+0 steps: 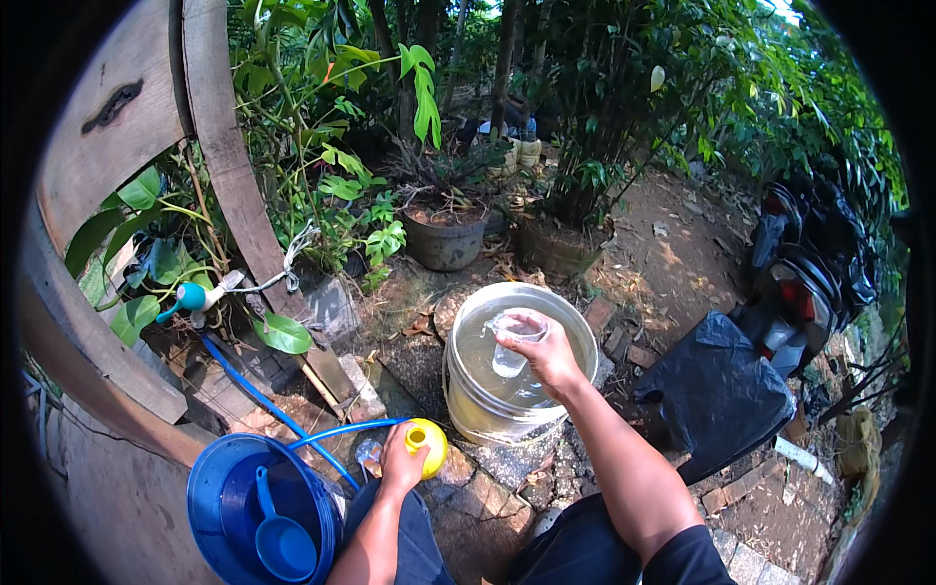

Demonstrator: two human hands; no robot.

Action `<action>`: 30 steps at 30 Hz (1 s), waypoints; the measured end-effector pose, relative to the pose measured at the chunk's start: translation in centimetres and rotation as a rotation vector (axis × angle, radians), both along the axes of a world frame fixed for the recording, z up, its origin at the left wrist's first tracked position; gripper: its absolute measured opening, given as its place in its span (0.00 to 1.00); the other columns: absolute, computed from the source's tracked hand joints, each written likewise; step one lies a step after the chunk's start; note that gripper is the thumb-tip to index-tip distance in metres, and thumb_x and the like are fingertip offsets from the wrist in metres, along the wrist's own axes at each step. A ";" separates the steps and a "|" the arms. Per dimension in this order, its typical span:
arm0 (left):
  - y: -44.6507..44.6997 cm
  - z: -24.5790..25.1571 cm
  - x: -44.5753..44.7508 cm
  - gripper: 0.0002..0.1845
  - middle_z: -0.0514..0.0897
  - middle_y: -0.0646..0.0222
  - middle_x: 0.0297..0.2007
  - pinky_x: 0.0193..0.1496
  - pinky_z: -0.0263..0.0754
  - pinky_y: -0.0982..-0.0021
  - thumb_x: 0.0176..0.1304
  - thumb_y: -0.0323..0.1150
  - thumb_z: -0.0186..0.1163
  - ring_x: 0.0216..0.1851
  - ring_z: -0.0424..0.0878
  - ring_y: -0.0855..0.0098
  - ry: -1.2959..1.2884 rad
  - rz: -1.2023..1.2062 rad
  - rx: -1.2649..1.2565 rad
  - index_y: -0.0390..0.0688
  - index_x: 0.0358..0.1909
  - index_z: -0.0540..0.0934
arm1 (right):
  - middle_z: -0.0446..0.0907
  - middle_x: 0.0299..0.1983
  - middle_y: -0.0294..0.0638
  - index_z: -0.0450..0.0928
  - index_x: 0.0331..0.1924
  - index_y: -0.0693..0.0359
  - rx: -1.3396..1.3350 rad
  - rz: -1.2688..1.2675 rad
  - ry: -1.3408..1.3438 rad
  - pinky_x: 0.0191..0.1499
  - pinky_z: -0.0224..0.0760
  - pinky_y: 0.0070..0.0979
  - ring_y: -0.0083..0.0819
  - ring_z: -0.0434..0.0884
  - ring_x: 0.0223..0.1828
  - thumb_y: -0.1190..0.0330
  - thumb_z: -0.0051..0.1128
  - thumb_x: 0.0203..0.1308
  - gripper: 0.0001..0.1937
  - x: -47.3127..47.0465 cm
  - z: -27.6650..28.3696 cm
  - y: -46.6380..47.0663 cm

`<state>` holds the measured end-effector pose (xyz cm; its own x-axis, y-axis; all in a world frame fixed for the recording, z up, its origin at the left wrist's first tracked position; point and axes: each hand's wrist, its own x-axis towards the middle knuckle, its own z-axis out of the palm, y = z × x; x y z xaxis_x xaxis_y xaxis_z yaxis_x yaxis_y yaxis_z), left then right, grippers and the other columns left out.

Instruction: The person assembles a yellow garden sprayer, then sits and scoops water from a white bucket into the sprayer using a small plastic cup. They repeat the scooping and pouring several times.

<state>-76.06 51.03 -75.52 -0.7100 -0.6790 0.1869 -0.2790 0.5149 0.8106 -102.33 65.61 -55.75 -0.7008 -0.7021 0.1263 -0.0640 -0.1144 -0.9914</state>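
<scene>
My right hand [537, 351] grips a clear plastic cup [510, 355] by its rim, over a white plastic bucket [468, 409] of cloudy water; liquid spills at the cup's left side. My left hand [402, 462] holds a round yellow plastic container [433, 450] by its neck, its mouth facing up, just below and left of the white bucket. Left of that hand stands a blue bucket [197, 497] with a blue dipper [285, 545] inside. A small clear object [368, 452] lies on the ground beside my left hand.
A blue hose [256, 395] runs from a teal-handled tap [191, 296] past the blue bucket. Wooden boards [227, 146] rise at the left. Potted plants stand behind, one in a grey pot [444, 241]. A black plastic sheet [713, 387] hangs by a motorcycle [793, 292] at right.
</scene>
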 end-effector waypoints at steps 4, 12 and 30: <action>0.0 0.0 0.0 0.27 0.84 0.52 0.58 0.66 0.76 0.54 0.56 0.27 0.77 0.62 0.82 0.46 -0.020 -0.003 0.005 0.37 0.58 0.80 | 0.85 0.56 0.41 0.82 0.61 0.66 0.035 -0.029 0.104 0.61 0.78 0.26 0.25 0.83 0.55 0.69 0.84 0.56 0.29 0.2 0.1 0.0; -0.2 -0.1 0.1 0.27 0.84 0.52 0.57 0.66 0.76 0.54 0.56 0.26 0.77 0.61 0.82 0.46 -0.027 -0.008 0.019 0.37 0.58 0.80 | 0.81 0.61 0.41 0.78 0.71 0.55 -0.041 -0.060 -0.022 0.59 0.79 0.29 0.29 0.82 0.58 0.71 0.84 0.55 0.37 -0.3 -0.2 0.0; -0.2 -0.2 0.2 0.26 0.85 0.53 0.54 0.64 0.78 0.54 0.54 0.26 0.78 0.59 0.84 0.47 0.027 0.016 0.036 0.38 0.55 0.81 | 0.83 0.57 0.34 0.76 0.66 0.62 0.039 0.286 -0.078 0.68 0.73 0.28 0.24 0.81 0.60 0.76 0.80 0.57 0.32 2.0 -0.2 -0.4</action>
